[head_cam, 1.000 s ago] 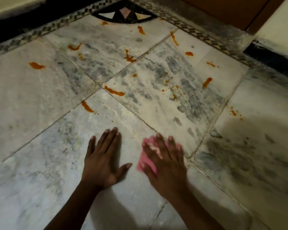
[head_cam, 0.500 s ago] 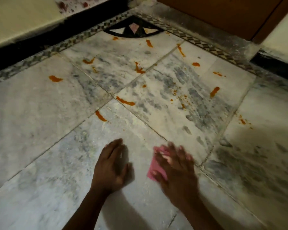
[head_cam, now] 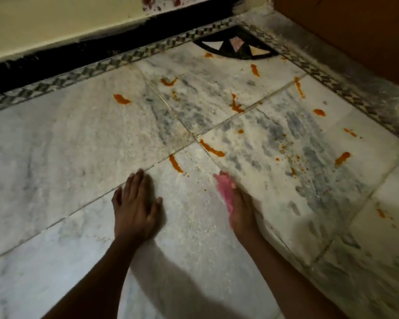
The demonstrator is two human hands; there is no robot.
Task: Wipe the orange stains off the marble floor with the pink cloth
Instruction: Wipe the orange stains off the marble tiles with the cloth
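Head view of a marble floor (head_cam: 55,157) corner. Far left of the frame: plain grey-white slabs, bounded at the upper left by a cream wall (head_cam: 55,21) and a checkered border strip (head_cam: 83,74). Lower centre-left: the left hand (head_cam: 134,208) lies flat on the floor, fingers straight and lightly spread, holding nothing; it appears to serve as a brace. Just right of it, at centre: the right hand (head_cam: 241,212) rests on the floor with the pink cloth (head_cam: 225,192) held under or along its fingers; motion blur hides whether the fingers curl round the cloth or merely press it down. Directly above the two hands: the two nearest orange streaks, one short streak (head_cam: 176,163) near a slab joint and one longer streak (head_cam: 212,148) along the next joint. Centre to right: numerous orange stains (head_cam: 236,104) and fine specks scattered toward the patterned corner inlay (head_cam: 235,48) and a brown wooden panel (head_cam: 346,31) at upper right. Judged progress: little or none visible. Every stain in view looks intact and unsmeared, the cloth lies just short of the nearest streak, and nearly the whole job appears to remain.
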